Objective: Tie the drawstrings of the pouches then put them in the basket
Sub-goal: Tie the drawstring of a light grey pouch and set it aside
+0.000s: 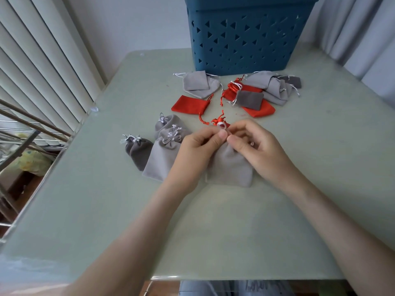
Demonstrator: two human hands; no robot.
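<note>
A light grey pouch [229,169] lies on the table in front of me. My left hand [196,146] and my right hand [256,144] meet over its gathered mouth, each pinching a piece of its white drawstring [222,127] between thumb and forefinger. Just behind my fingers sits a small red pouch [219,122] with a knotted red cord. To the left lie several tied grey pouches [162,152], two of them dark grey [137,150]. The blue basket [245,35] with triangular holes stands at the back of the table.
Loose pouches lie in front of the basket: grey ones [197,84] on the left, a flat red one [190,105], and a mixed red and grey heap [260,92] on the right. Window blinds and a metal rack [25,133] are off the table's left edge.
</note>
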